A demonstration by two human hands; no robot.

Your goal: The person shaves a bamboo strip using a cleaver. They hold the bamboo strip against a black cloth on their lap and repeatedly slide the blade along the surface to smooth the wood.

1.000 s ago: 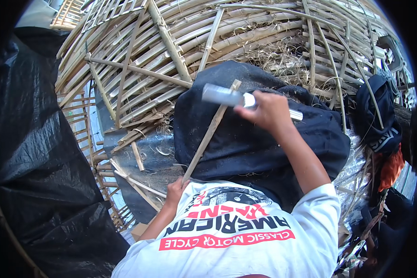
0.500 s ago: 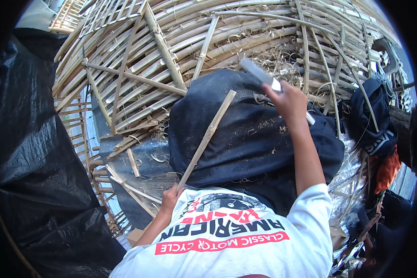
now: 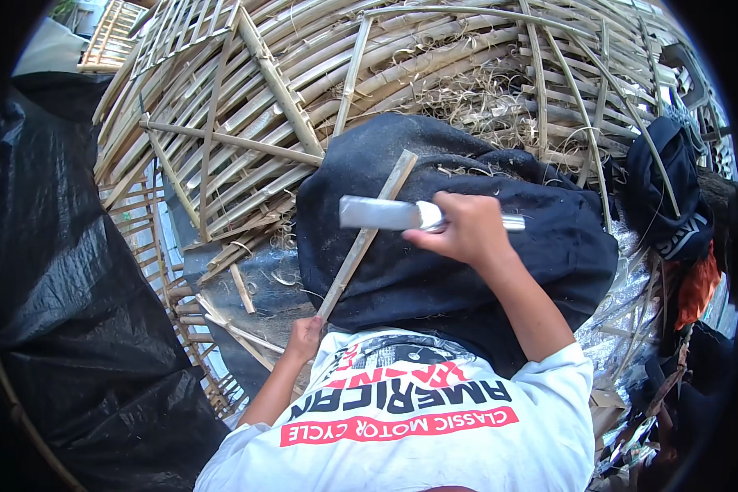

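Note:
My left hand (image 3: 305, 336) is closed round the near end of a bamboo strip (image 3: 348, 266), which slants up and away to the right over my lap. In my right hand (image 3: 466, 228) is a knife with a broad, squarish metal blade (image 3: 377, 213) and a silvery handle. The blade points left and lies across the upper part of the strip in this view; whether its edge touches the wood I cannot tell. A dark cloth (image 3: 508, 271) covers my legs beneath both, with small shavings scattered on it.
A slatted bamboo platform (image 3: 435, 74) spreads ahead, with curled shavings (image 3: 484, 107) and loose strips on it. Black plastic sheeting (image 3: 66, 262) hangs at the left. A dark garment (image 3: 668, 189) and an orange cloth (image 3: 699, 287) are at the right. A short bamboo piece (image 3: 242, 287) lies beside my lap.
My right hand has swung the knife down and left, from beyond the strip to across it. The left hand keeps hold of the bamboo strip, nearly in place.

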